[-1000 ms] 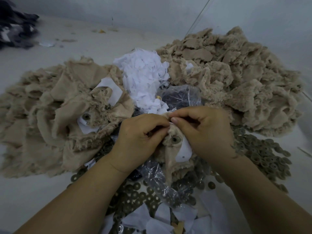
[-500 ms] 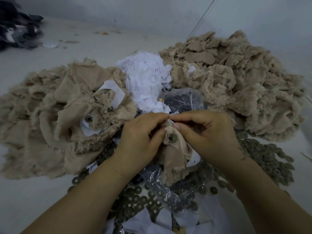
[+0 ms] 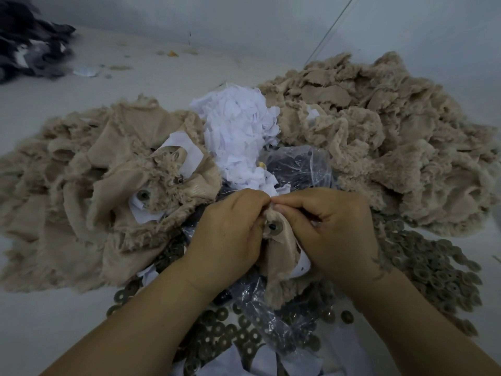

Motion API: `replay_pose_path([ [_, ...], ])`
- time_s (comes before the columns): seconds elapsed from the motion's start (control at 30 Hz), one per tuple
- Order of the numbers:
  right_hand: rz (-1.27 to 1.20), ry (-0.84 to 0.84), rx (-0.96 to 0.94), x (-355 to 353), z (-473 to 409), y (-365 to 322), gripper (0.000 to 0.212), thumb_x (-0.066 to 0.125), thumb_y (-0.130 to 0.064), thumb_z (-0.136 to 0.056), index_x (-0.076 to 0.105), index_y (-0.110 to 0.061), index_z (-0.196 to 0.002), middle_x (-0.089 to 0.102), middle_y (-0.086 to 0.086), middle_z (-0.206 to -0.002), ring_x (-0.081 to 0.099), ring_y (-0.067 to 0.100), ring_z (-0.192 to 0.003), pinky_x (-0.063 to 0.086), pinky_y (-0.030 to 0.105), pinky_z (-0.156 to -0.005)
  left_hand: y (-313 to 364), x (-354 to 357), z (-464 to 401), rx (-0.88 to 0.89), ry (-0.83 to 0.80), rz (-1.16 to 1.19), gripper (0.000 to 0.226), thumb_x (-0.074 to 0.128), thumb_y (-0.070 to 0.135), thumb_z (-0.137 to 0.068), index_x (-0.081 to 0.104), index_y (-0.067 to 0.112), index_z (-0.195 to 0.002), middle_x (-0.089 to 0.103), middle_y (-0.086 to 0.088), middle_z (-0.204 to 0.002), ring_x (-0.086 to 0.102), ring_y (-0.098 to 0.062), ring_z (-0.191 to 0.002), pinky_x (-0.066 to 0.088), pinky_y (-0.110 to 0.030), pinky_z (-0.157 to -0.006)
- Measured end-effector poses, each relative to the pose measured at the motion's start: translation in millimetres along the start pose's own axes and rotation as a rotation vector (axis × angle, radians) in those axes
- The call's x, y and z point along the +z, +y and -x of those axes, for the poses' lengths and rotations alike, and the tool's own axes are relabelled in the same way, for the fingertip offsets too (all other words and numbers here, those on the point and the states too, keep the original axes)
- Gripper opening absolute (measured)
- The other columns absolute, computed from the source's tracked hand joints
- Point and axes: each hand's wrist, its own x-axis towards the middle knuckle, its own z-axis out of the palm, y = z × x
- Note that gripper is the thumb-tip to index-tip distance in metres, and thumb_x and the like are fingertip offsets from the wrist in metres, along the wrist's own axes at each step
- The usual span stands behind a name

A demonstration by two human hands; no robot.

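Two big heaps of beige plush offcuts fill the worktop, one (image 3: 393, 147) toward the far right edge and one (image 3: 67, 199) toward the left edge, with a mound of white scraps (image 3: 235, 137) between them and a crumpled clear bag (image 3: 298, 166) just in front of it. Brownish washers (image 3: 423, 256) lie scattered along the near edge and out to the right. Above them, mid-worktop, the left hand (image 3: 227, 240) and right hand (image 3: 333, 232) meet fingertip to fingertip, fingers clenched round a small plush piece (image 3: 279, 256), pinching its top, a dark stud (image 3: 272, 227) in a washer facing up between them.
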Motion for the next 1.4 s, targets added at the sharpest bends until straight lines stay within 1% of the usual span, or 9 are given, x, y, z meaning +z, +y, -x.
replay_pose_path([
  [0.23, 0.108, 0.065, 0.121, -14.1, -12.4, -2.7, 0.014, 0.065, -0.025, -0.092, 0.078, -0.021, -0.094, 0.069, -0.021, -0.082, 0.066, -0.001, -0.080, 0.048, 0.005, -0.067, -2.7, -2.9, -14.0, -0.127, 0.035, 0.048, 0.018, 0.052, 0.008, -0.089, 0.067, -0.001, -0.092, 0.068, -0.009, -0.084, 0.053, -0.011, -0.077, 0.036, -0.007, -0.074],
  [0.37, 0.380, 0.000, 0.397, -28.4, -17.6, 7.3, 0.045, 0.051, -0.039, -0.097, 0.059, -0.015, -0.060, 0.054, -0.002, -0.048, 0.046, 0.013, -0.043, 0.033, 0.027, -0.043, -6.6, -2.5, -15.9, -0.244, 0.143, 0.051, 0.011, 0.062, 0.003, -0.086, 0.070, 0.002, -0.092, 0.068, -0.002, -0.081, 0.052, -0.005, -0.073, 0.035, -0.003, -0.072],
  [0.5, -0.254, -0.176, 0.914, -28.4, -23.5, -2.5, 0.049, 0.054, -0.029, -0.101, 0.067, 0.007, -0.071, 0.068, 0.023, -0.063, 0.067, 0.039, -0.056, 0.058, 0.044, -0.051, -5.9, -1.6, -16.6, -0.302, 0.168, 0.084, 0.005, 0.066, 0.004, -0.086, 0.070, 0.005, -0.089, 0.065, 0.002, -0.076, 0.054, -0.006, -0.068, 0.038, -0.006, -0.065],
  [0.57, -0.478, -0.174, 1.076, -25.3, -26.4, -9.5, 0.052, 0.058, -0.044, -0.095, 0.073, -0.001, -0.070, 0.072, 0.019, -0.068, 0.071, 0.033, -0.059, 0.057, 0.032, -0.047, -5.7, -1.3, -16.7, -0.313, 0.187, 0.097, 0.007, 0.064, 0.006, -0.085, 0.069, 0.005, -0.089, 0.064, 0.004, -0.078, 0.057, -0.007, -0.069, 0.040, -0.008, -0.065],
  [0.73, -0.418, -0.184, 0.921, -21.1, -18.7, -10.6, 0.035, 0.067, -0.033, -0.090, 0.075, -0.016, -0.060, 0.070, 0.004, -0.058, 0.066, 0.012, -0.052, 0.051, 0.018, -0.051, -4.6, -1.5, -15.2, -0.295, 0.176, 0.093, 0.008, 0.065, 0.004, -0.084, 0.068, 0.005, -0.092, 0.067, -0.002, -0.081, 0.063, -0.014, -0.072, 0.048, -0.026, -0.068],
  [1.03, -0.732, -0.325, 1.056, -33.4, -26.7, -21.9, 0.044, 0.053, -0.032, -0.095, 0.061, -0.019, -0.054, 0.057, 0.004, -0.055, 0.045, 0.011, -0.045, 0.033, 0.021, -0.044, -6.8, 2.0, -13.3, -0.227, 0.187, 0.002, 0.017, 0.070, -0.010, -0.078, 0.068, 0.003, -0.088, 0.063, -0.003, -0.078, 0.047, -0.006, -0.070, 0.037, -0.012, -0.068],
  [1.17, -0.296, -0.521, 0.973, -27.8, -23.5, -26.5, 0.064, 0.041, -0.050, -0.099, 0.066, -0.013, -0.054, 0.068, 0.007, -0.056, 0.059, 0.016, -0.044, 0.045, 0.021, -0.044, -7.4, 0.1, -14.5, -0.270, 0.229, 0.137, 0.017, 0.064, -0.003, -0.081, 0.066, 0.012, -0.091, 0.063, 0.006, -0.081, 0.054, -0.005, -0.066, 0.043, -0.015, -0.063],
  [1.27, 0.134, -0.330, 0.739, -25.9, -20.2, -21.4, 0.079, 0.035, -0.074, -0.083, 0.062, -0.005, -0.057, 0.064, 0.007, -0.053, 0.061, 0.024, -0.049, 0.052, 0.039, -0.053, -7.5, -1.4, -15.1, -0.219, 0.212, 0.117, 0.017, 0.064, -0.006, -0.081, 0.069, 0.006, -0.092, 0.059, 0.011, -0.088, 0.052, 0.002, -0.078, 0.040, -0.005, -0.074],
  [1.4, 0.221, -0.068, 0.620, -21.3, -16.0, -19.7, 0.070, 0.036, -0.090, -0.069, 0.054, -0.023, -0.063, 0.054, -0.011, -0.049, 0.052, 0.006, -0.049, 0.035, 0.027, -0.046, -5.7, -1.4, -16.2, -0.165, 0.223, 0.102, 0.017, 0.063, -0.011, -0.081, 0.069, 0.002, -0.091, 0.058, 0.009, -0.089, 0.052, 0.002, -0.083, 0.040, -0.006, -0.079],
])
